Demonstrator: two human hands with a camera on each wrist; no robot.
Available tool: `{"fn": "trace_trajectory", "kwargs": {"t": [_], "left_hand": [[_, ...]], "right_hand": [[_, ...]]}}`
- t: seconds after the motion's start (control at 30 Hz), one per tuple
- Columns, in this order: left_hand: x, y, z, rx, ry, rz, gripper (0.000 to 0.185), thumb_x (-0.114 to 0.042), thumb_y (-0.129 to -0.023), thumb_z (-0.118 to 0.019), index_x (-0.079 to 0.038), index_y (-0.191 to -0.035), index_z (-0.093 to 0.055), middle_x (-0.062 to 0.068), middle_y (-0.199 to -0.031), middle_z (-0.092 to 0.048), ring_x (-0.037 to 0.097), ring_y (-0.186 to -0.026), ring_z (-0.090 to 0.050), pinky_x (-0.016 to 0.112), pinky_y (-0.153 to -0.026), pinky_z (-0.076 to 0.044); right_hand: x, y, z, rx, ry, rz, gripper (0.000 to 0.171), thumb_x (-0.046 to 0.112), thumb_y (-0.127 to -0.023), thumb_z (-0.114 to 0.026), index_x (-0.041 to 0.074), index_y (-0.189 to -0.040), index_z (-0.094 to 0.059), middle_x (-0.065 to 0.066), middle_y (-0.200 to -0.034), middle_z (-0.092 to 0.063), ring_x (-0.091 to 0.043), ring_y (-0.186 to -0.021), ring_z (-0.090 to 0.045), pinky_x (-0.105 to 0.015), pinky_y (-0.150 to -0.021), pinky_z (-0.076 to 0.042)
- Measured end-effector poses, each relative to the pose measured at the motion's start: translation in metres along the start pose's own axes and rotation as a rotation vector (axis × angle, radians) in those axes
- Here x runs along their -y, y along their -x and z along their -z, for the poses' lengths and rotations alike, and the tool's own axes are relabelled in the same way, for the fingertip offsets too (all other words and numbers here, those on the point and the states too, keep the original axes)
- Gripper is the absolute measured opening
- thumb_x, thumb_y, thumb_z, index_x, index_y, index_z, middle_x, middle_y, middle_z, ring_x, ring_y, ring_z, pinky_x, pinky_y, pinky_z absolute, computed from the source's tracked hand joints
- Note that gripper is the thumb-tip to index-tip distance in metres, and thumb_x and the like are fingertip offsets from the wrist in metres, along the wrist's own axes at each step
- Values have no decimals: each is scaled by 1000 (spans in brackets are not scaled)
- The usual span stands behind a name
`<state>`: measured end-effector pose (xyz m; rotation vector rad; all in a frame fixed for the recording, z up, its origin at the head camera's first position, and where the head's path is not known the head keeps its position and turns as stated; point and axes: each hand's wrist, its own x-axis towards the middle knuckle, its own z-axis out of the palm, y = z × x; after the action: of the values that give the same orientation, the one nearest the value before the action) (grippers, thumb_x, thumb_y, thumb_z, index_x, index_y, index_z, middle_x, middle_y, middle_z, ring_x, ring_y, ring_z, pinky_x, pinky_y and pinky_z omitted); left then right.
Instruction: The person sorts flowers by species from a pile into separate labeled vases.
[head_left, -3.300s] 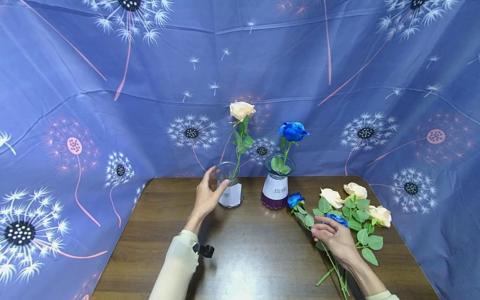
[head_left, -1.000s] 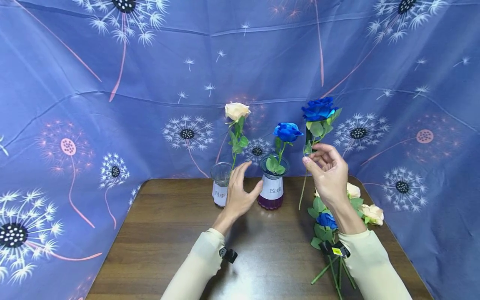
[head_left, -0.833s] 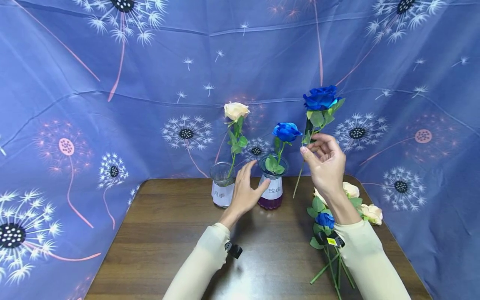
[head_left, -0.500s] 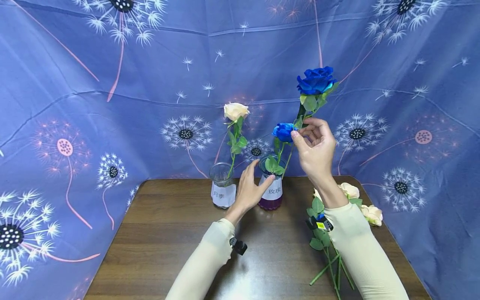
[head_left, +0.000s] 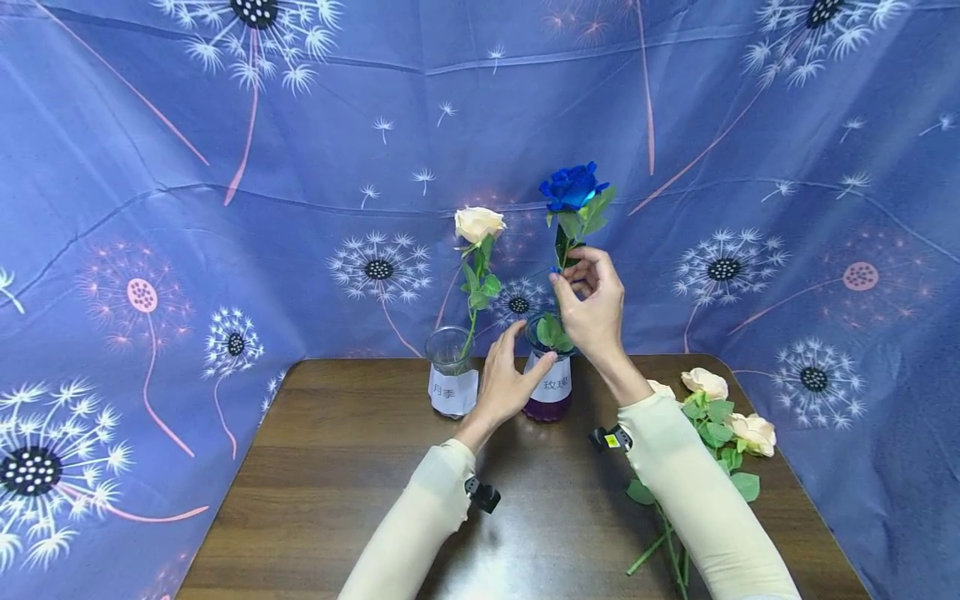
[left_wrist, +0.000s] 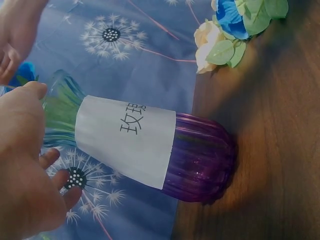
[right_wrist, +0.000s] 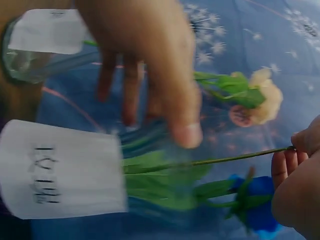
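My right hand [head_left: 564,279] pinches the stem of a blue rose [head_left: 573,185] and holds it upright over the mouth of the purple vase [head_left: 549,400]. The stem's lower end reaches down among the leaves at the vase mouth. My left hand [head_left: 531,346] grips the vase's neck, thumb in front and fingers behind. The left wrist view shows the vase's white label [left_wrist: 129,138] beside my thumb. In the right wrist view a second blue rose [right_wrist: 257,202] stands in the vase, under the thin held stem [right_wrist: 235,157].
A clear vase [head_left: 452,385] holding a cream rose [head_left: 478,223] stands just left of the purple one. Several cream roses [head_left: 720,400] and leafy stems lie on the wooden table [head_left: 330,483] at the right. A blue patterned cloth [head_left: 225,208] hangs behind.
My right hand lifted a blue rose from the pile and carried it left and down over the purple vase. My left hand moved from the clear vase onto the purple vase's neck.
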<state>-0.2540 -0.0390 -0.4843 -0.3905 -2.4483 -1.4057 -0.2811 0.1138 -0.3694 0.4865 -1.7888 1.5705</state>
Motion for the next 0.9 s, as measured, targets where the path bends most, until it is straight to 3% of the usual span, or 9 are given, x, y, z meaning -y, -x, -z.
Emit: {"fn": "trace_trajectory", "kwargs": {"t": [0.2, 0.5, 0.9], "left_hand": [[1, -1, 0, 6, -1, -12, 83, -54, -103, -76, -12, -169, -47, 13, -169, -59, 37, -154, -58, 57, -127, -50], [0, 1, 0, 5, 2, -2, 83, -52, -102, -76, -13, -169, -47, 10, -164, -64, 35, -151, -60, 57, -125, -51], [-1, 0, 0, 9, -1, -3, 82, -52, -104, -75, -13, -169, -47, 10, -162, -65, 35, -150, -62, 56, -124, -52]], "right_hand": [[-21, 16, -2, 23, 90, -2, 45, -8, -100, -78, -7, -141, -61, -25, -105, -66, -7, -89, -66, -10, -81, -56], [-38, 35, -2, 73, 233, 19, 44, -4, -100, -80, -5, -140, -61, -24, -104, -71, -26, -89, -72, -4, -82, -53], [-54, 45, 4, 97, 324, 1, 43, -4, -97, -82, -3, -136, -64, -21, -99, -76, -34, -85, -76, -8, -77, -54]]}}
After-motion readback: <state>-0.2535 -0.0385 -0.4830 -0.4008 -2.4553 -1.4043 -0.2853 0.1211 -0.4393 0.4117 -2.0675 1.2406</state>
